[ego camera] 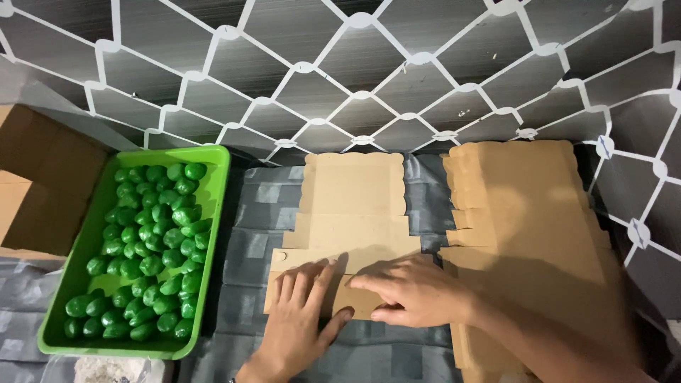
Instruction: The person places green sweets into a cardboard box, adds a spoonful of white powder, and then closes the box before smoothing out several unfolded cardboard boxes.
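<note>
A flat brown cardboard box blank (352,213) with scalloped edges lies on the grey checked cloth in front of me. My left hand (301,319) presses flat on its near flap, fingers spread. My right hand (411,291) lies beside it on the same flap, fingers pointing left, its fingertips close to my left thumb. Neither hand holds anything. The flap looks folded up slightly under the hands.
A stack of the same cardboard blanks (528,227) lies to the right. A green plastic tray (213,234) full of small green wrapped pieces (152,248) stands at the left. An open brown carton (35,184) is at far left. A dark wall with white lattice pattern (355,71) rises behind.
</note>
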